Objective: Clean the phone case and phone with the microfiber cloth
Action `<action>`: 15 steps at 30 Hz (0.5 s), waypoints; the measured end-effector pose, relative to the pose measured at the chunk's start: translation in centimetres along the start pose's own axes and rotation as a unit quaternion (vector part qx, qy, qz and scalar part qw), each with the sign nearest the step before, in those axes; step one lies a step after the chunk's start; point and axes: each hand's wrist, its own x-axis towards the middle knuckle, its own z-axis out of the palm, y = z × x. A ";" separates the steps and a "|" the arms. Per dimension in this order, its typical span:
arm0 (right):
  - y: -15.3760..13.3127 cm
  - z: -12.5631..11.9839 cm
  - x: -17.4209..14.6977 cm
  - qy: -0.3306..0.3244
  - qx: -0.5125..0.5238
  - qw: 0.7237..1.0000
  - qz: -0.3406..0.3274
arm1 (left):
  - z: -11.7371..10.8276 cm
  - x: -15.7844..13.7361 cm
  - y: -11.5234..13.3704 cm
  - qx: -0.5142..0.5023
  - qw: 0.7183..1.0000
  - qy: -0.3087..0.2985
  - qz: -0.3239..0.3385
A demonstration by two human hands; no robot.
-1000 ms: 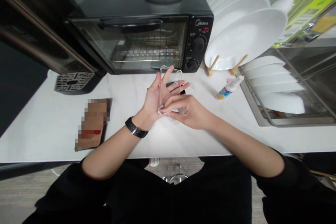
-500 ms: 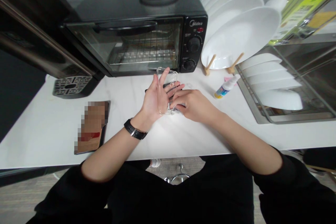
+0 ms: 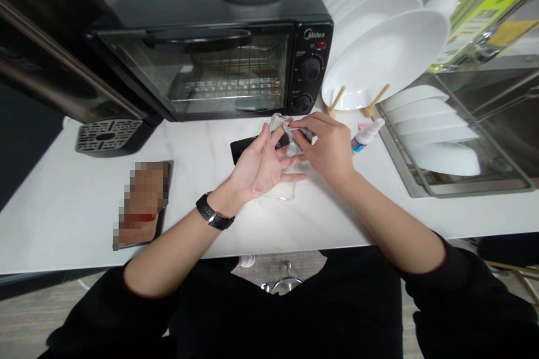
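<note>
My left hand (image 3: 266,165) is turned palm up with its fingers spread, bearing a clear phone case (image 3: 280,197) whose thin edges show around the palm and fingers. My right hand (image 3: 330,143) pinches a crumpled white tissue (image 3: 295,146) against the upper edge of the case, by the left fingertips. Under the hands, a black phone (image 3: 240,150) lies on the counter, mostly covered. Just right of my right hand stands a small spray bottle (image 3: 367,136) with a white cap.
A black toaster oven (image 3: 202,67) stands behind the hands. White plates (image 3: 387,56) lean in a wooden rack at the right, beside a sink (image 3: 415,188) with stacked bowls (image 3: 446,160). At the left lies a phone-shaped, pixelated object (image 3: 143,202) on the white counter (image 3: 202,157).
My right hand has moved up and right with the tissue, from the lower part of the case to its upper edge. The left hand has tilted rightward, uncovering more of the black phone.
</note>
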 end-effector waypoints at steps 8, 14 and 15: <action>-0.6 0.9 -0.3 -0.021 0.121 0.992 0.019 | -1.3 0.9 -1.6 -0.014 0.998 -0.039 -0.045; -1.2 1.0 -0.8 -0.103 0.190 0.976 0.001 | 0.3 0.5 -1.1 -0.060 0.997 0.038 -0.008; -1.3 1.0 -0.9 -0.107 0.191 0.976 -0.012 | 0.7 0.4 -1.0 -0.067 0.997 0.042 0.001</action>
